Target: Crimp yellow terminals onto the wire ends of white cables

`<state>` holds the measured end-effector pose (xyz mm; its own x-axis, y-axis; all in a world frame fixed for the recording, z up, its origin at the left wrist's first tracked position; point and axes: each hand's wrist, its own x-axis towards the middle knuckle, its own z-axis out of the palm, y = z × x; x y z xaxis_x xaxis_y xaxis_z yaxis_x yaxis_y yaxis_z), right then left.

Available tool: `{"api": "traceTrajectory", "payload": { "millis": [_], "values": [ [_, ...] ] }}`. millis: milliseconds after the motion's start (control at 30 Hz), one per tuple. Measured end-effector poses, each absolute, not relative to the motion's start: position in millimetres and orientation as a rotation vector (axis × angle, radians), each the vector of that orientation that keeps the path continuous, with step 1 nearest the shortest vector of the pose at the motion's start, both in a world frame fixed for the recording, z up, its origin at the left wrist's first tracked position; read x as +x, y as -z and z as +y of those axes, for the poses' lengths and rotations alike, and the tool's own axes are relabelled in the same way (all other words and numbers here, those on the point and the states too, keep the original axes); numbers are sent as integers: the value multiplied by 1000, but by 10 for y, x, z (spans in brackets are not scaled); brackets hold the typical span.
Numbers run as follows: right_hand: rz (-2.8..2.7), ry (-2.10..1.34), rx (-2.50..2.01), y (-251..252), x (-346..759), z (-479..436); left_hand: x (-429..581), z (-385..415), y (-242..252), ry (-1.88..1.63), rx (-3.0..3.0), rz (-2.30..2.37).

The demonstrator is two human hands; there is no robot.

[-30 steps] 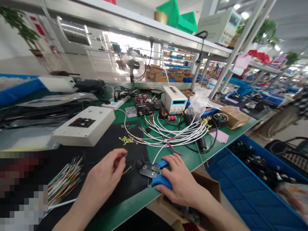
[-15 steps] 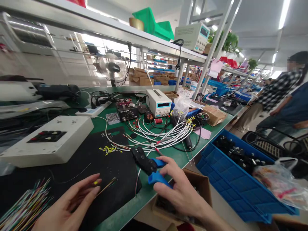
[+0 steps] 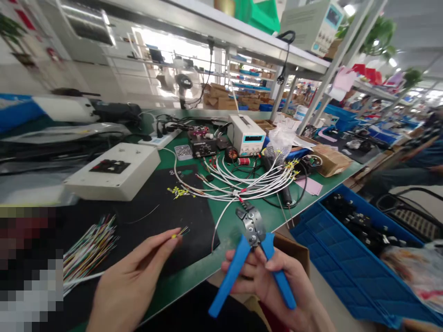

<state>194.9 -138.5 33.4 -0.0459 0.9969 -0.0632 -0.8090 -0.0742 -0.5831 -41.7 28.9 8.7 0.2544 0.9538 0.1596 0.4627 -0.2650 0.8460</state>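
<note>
My left hand point(image 3: 134, 267) is closed in a pinch on a small yellow ferrule point(image 3: 174, 236) and the ends of a few thin wires point(image 3: 183, 231), above the black mat point(image 3: 162, 216). In my right hand point(image 3: 290, 276) are crimping pliers point(image 3: 254, 226) with blue handles and a grey metal head; the handles are spread apart and the jaws point away from me. Several loose yellow ferrules point(image 3: 180, 192) lie on the mat's far part. Left of my hands is a bundle of coloured thin wires point(image 3: 93, 249). White cables point(image 3: 224, 188) with yellow tips curve across the bench behind the pliers.
A grey-white box point(image 3: 134, 173) with a black panel stands at the left. Farther back are a power supply point(image 3: 246, 135) and a metal-gridded tray point(image 3: 183, 152). Right of the bench sits a blue crate point(image 3: 341, 249) of black parts. People are at the far right.
The crimping pliers have turned in my right hand, now head up with handles spread toward me. My left hand still pinches the yellow ferrule and has moved right. The view has shifted left.
</note>
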Motion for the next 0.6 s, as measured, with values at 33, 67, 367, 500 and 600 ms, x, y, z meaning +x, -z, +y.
{"api": "traceTrajectory", "payload": {
  "millis": [33, 67, 367, 500, 600],
  "values": [
    [-458, -1606, -518, -285, 1941, -1429, -364, 208, -143, -896, 1722, 1258],
    [-464, -1631, -509, -238, 1931, -1474, -307, 134, -193, -874, 1640, 1214],
    [-515, -1902, -543, -104, 1829, -1794, 26, -268, -400, -884, 1415, 972],
    [-611, -2104, -661, -122, 1889, -1772, 61, -364, -468, -887, 1372, 869],
    [-677, -2130, -726, -177, 1919, -1722, 65, -411, -495, -883, 1327, 848]
  ]
}}
